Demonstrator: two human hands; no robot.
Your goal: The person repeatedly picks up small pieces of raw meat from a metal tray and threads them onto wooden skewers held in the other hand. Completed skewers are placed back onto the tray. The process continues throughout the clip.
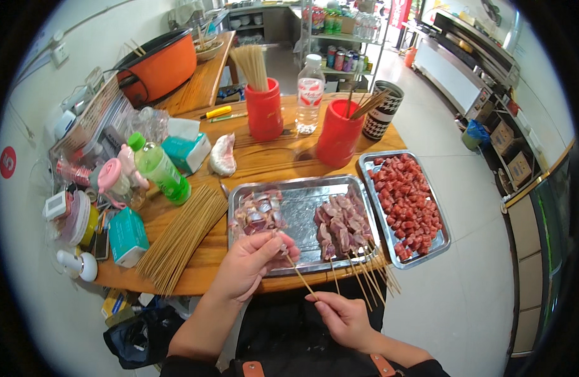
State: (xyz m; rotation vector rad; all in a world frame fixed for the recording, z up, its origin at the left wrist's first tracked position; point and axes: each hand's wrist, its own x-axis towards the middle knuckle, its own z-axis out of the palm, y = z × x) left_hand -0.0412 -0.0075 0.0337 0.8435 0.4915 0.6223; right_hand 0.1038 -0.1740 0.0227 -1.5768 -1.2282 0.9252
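My left hand (259, 259) pinches a small piece of raw meat (283, 249) over the front edge of a metal tray (299, 207). The tip end of a bamboo skewer (300, 274) meets that piece. Lower down, my right hand (343, 313) grips the skewer's other end between thumb and fingers. Loose raw meat pieces (256, 214), which look like gizzards, lie in the tray's left part. Threaded meat skewers (341, 221) are laid side by side at its right, their bare sticks jutting over the front edge. A bundle of bamboo skewers (186, 240) rests on the wood left of the tray.
A second tray (447, 247) with diced red meat (405, 202) stands at the right. Behind are two red canisters (264, 113) (339, 136) with sticks, a water bottle (310, 101) and a patterned tumbler (384, 110). A green bottle (164, 172) and tissue boxes (128, 238) crowd the left.
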